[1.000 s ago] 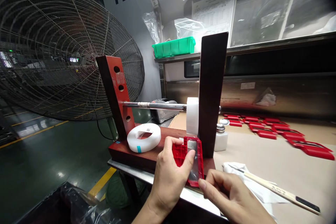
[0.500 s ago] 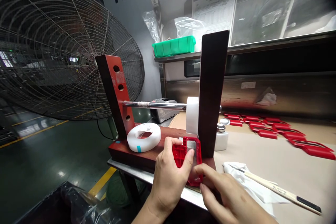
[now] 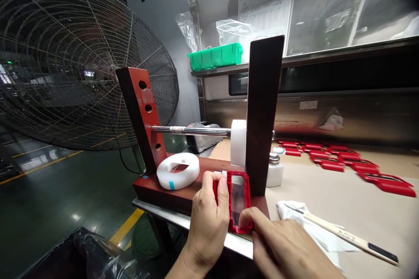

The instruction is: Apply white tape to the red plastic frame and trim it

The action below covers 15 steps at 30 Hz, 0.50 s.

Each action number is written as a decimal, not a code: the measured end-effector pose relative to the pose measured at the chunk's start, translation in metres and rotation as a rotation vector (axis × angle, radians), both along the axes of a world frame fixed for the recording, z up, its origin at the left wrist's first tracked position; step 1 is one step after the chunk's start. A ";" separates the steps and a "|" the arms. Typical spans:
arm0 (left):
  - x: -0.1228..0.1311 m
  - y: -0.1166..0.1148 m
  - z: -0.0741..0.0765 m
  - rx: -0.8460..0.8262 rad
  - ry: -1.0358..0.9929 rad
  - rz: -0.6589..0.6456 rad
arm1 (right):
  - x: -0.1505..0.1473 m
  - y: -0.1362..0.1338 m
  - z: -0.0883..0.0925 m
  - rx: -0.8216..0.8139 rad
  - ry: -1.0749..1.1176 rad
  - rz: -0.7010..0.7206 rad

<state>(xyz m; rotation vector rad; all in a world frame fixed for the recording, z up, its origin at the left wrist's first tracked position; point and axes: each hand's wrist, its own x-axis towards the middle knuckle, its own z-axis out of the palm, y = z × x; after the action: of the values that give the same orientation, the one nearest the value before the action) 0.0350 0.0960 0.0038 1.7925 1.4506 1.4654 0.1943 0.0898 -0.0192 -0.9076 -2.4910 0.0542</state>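
A red plastic frame with a clear window (image 3: 238, 196) is held between my hands, in front of the wooden stand's right post. My left hand (image 3: 211, 222) grips its left side, thumb and fingers closed on it. At the lower right corner, my right hand (image 3: 278, 239) has its fingers closed on the frame's edge. Just behind it, a roll of white film (image 3: 238, 141) hangs on a metal rod (image 3: 196, 130). A second roll of clear tape (image 3: 178, 172) with a blue tab lies on the stand's base (image 3: 209, 165), left of my left hand.
Several red frames (image 3: 353, 165) lie at the back right of the table. A white bottle (image 3: 274, 174) with a metal cap stands beside the right post (image 3: 264, 117). A brush-like tool (image 3: 347, 233) rests on a white cloth (image 3: 304, 218). A large fan (image 3: 88, 61) is at left.
My left thumb has moved left off the clear window onto the frame's left part. The window is less covered now. My right hand stays at the lower corner.
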 end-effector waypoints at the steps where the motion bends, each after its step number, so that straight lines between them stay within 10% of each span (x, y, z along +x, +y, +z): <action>1: 0.000 0.000 -0.001 -0.003 -0.008 -0.001 | 0.000 0.001 -0.003 -0.005 -0.002 -0.022; 15: -0.007 0.001 0.000 -0.114 -0.003 0.015 | 0.131 0.043 -0.055 -0.014 -0.058 -0.550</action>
<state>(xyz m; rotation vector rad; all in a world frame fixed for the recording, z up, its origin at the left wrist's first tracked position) 0.0278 0.0968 0.0038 1.7137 1.5177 1.3637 0.3256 0.1326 -0.0738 -1.5825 -2.2054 -0.1387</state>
